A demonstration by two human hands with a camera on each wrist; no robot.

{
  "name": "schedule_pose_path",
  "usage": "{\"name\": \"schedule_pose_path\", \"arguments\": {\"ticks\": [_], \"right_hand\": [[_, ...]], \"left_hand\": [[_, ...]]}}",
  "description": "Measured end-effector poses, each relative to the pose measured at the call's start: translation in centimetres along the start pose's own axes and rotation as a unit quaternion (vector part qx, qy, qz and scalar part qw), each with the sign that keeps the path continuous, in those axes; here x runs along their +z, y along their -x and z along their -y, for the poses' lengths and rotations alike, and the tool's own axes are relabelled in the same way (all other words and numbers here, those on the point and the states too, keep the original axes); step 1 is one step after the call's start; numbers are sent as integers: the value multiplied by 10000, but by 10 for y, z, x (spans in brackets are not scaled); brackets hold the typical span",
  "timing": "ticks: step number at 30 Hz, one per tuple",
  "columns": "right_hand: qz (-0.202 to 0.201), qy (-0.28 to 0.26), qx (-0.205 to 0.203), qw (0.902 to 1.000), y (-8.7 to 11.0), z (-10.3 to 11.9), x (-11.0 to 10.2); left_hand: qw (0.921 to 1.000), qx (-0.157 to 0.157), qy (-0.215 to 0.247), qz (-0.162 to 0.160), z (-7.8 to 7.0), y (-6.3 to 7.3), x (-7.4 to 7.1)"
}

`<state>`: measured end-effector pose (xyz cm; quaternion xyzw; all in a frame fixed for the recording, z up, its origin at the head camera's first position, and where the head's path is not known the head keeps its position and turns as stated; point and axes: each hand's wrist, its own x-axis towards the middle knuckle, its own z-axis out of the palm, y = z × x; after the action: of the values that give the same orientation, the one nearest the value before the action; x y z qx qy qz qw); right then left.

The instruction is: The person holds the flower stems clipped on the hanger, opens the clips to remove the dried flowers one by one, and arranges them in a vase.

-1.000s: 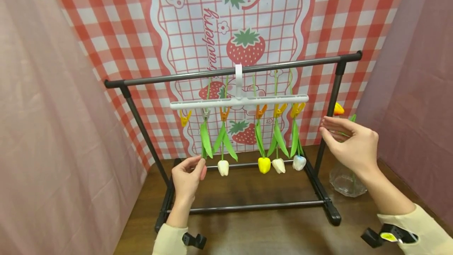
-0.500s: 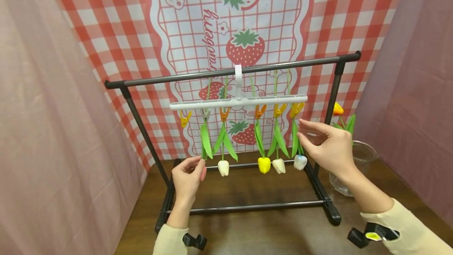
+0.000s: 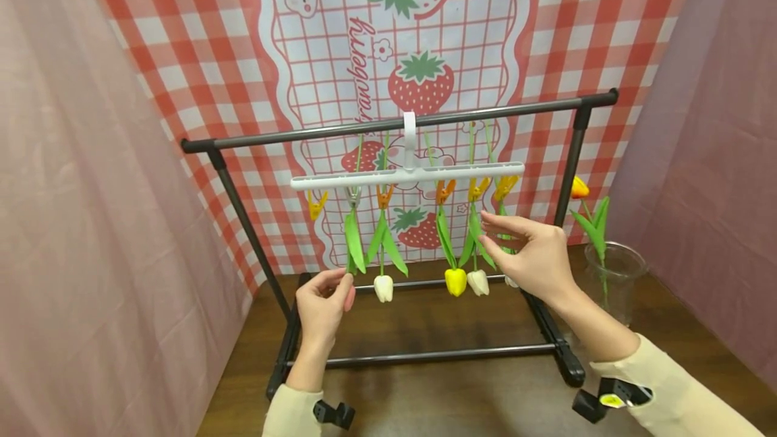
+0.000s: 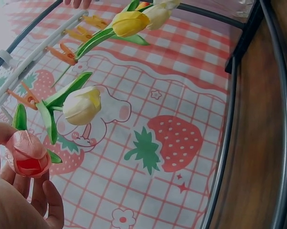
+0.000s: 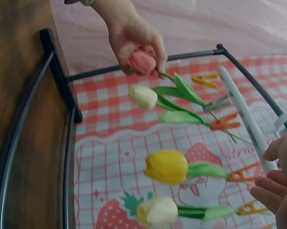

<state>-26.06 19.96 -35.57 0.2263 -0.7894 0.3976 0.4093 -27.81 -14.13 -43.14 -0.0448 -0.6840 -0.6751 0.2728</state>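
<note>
In the head view my left hand (image 3: 322, 305) pinches the stem of a pink tulip (image 4: 27, 148) just above its bloom. The stem hangs upside down from a grey clip (image 3: 353, 195) on a white hanger (image 3: 464, 172). My right hand (image 3: 533, 258) is in front of the hanger's right side, thumb and fingers apart, with nothing between them. It partly covers the rightmost hanging tulip, under a yellow clip (image 3: 506, 187). Between the hands hang a white tulip (image 3: 383, 288), a yellow tulip (image 3: 456, 282) and another white tulip (image 3: 478, 282).
The hanger hooks over the top bar (image 3: 303, 132) of a black rack on a wooden table (image 3: 425, 396). At its left end, a yellow clip (image 3: 317, 206) holds no flower. A clear vase (image 3: 619, 258) with an orange-yellow tulip (image 3: 580, 187) stands right of the rack. A checked cloth hangs behind.
My right hand has moved left from beside the rack's right post to the front of the hanging tulips, uncovering the vase. The left hand keeps its place on the pink tulip.
</note>
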Motion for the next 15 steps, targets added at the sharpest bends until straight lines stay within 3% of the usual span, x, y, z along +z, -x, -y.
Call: {"name": "schedule_pose_path", "arguments": {"ticks": [15], "right_hand": [[342,-492,-83,9982,-7,21,50]], "left_hand": [[10000,-12,8,-63,1,0,0]]}}
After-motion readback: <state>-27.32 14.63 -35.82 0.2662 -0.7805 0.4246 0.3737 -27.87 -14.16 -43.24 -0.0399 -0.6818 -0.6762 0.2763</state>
